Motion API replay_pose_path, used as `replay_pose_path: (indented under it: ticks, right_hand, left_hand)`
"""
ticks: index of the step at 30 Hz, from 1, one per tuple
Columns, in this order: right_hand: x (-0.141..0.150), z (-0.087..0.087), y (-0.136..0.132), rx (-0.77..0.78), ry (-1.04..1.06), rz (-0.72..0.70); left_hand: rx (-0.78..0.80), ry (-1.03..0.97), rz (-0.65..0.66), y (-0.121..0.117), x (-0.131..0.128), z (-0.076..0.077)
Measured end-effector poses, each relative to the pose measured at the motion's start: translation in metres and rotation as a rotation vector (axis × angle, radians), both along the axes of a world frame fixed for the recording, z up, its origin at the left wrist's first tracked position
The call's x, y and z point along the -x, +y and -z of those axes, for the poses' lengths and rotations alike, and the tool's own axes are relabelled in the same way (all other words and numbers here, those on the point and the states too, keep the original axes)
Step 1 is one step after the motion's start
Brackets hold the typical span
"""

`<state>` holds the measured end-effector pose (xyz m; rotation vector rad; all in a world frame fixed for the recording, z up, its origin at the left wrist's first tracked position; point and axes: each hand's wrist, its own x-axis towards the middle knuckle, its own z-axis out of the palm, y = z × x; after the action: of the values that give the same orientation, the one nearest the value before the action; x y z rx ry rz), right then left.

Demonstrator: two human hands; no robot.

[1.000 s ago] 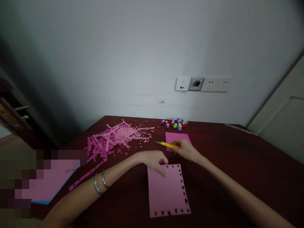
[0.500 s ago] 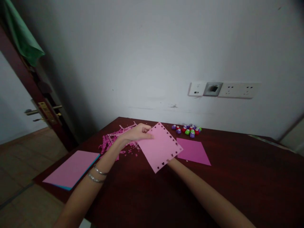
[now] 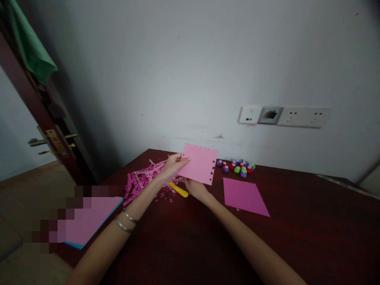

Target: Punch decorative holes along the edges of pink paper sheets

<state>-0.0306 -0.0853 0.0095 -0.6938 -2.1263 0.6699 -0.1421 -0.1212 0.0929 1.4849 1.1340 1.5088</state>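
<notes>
My left hand (image 3: 173, 166) pinches the left edge of a pale pink square of paper (image 3: 197, 164), held up above the table. Small cut-out shapes, some like stars and hearts, line its right edge, and its top edge is notched. Below the sheet is my right hand (image 3: 194, 188), its fingers partly hidden by the paper. Just left of it, a yellow handle (image 3: 179, 190) of a tool sticks out, seemingly in its grip; the tool's working end is out of sight. Behind my left hand lies a heap of punched pink paper strips (image 3: 136, 183).
A magenta sheet (image 3: 245, 196) lies flat to the right. Several small red, green and purple owl-like figures (image 3: 237, 169) cluster near the wall. At left are stacked pink and blue sheets (image 3: 92, 221). Wall sockets (image 3: 285, 117) and a door handle (image 3: 37, 141) are beyond.
The pale pink square has turned and moved up and slightly left in my left hand. My right hand has shifted left beneath it, and the yellow handle has come into view.
</notes>
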Motion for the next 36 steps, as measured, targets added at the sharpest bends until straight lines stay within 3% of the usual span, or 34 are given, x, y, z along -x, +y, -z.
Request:
replay_pose_path:
  ticks: [2,5,8,10,14,20,26,32,36]
  right_hand:
    - [-0.018,-0.016,0.016,0.503,0.253,-0.061]
    - [-0.046,-0.042,0.032,0.633,0.341,-0.069]
    - [-0.063,-0.060,0.037,0.834,0.469,-0.190]
    - [-0.066,-0.063,0.036,0.820,0.494,-0.200]
    - [-0.066,-0.057,0.037,0.739,0.431,-0.045]
    - [-0.077,-0.060,0.046,0.730,0.327,-0.010]
    - [-0.092,-0.065,0.062,0.587,0.205,0.034]
    - [-0.101,-0.063,0.068,0.690,0.161,0.044]
    - [-0.100,-0.064,0.065,0.669,0.128,0.046]
  left_hand:
    - [-0.034,-0.085,-0.068,0.008,0.007,0.005]
    - [-0.053,-0.167,-0.141,0.018,0.016,0.015]
    - [-0.013,-0.165,-0.190,0.022,0.015,0.028]
    - [0.022,-0.137,-0.188,0.022,0.009,0.036]
    - [0.086,-0.137,-0.099,0.020,-0.002,0.045]
    - [0.244,-0.187,-0.070,0.016,-0.001,0.036]
    - [0.288,-0.213,0.021,0.017,0.008,0.035]
    - [0.318,-0.193,0.022,0.021,0.013,0.037]
    - [0.374,-0.087,0.063,0.015,0.006,0.034]
